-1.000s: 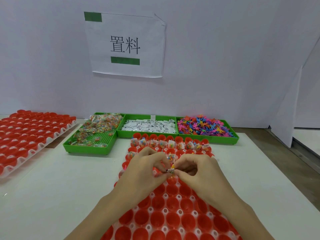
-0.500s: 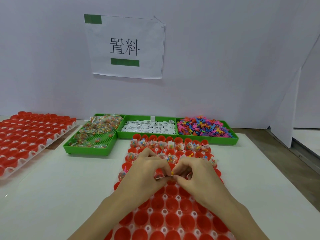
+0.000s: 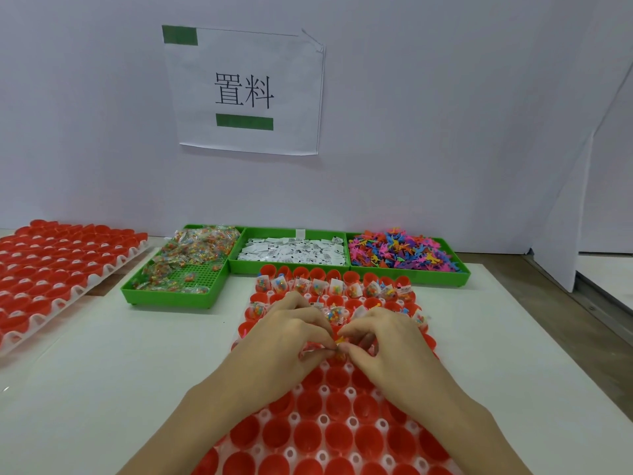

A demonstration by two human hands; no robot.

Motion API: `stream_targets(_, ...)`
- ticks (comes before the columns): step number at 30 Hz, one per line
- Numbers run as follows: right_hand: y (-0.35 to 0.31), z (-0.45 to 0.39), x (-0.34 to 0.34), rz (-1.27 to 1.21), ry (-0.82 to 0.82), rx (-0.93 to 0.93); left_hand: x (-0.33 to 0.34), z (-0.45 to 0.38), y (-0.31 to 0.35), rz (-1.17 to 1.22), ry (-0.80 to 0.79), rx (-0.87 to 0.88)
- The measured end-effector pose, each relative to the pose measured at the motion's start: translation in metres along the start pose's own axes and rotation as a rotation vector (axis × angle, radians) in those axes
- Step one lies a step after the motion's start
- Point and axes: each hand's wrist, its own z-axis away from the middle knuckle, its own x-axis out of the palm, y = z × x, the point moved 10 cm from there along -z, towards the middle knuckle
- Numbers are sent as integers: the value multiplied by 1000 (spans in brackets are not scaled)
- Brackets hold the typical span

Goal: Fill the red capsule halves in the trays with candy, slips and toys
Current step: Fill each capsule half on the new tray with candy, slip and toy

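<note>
A white tray of red capsule halves (image 3: pixel 329 437) lies in front of me. Its two far rows hold candy packets (image 3: pixel 334 286) and slips. My left hand (image 3: pixel 284 334) and right hand (image 3: pixel 383 337) meet over the tray's middle. Between their fingertips they pinch a small yellow toy with a packet (image 3: pixel 339 346), just above an empty capsule half. Three green bins stand behind the tray: candy packets (image 3: pixel 191 258), white slips (image 3: pixel 291 250) and coloured toys (image 3: pixel 400 250).
A second tray of red capsule halves (image 3: pixel 51 269) lies at the far left. A paper sign (image 3: pixel 243 90) hangs on the white wall behind the bins. The table's right edge (image 3: pixel 561 330) runs diagonally, with a white partition (image 3: pixel 555 207) beyond it.
Both hands have drifted slightly lower and nearer to me over the tray while keeping the small item pinched between them. Nothing else has moved.
</note>
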Motion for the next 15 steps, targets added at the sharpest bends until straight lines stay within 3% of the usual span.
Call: stream_targets(15,14,-5,8,-101,-36,131,0,1,-5,79,-12,-17)
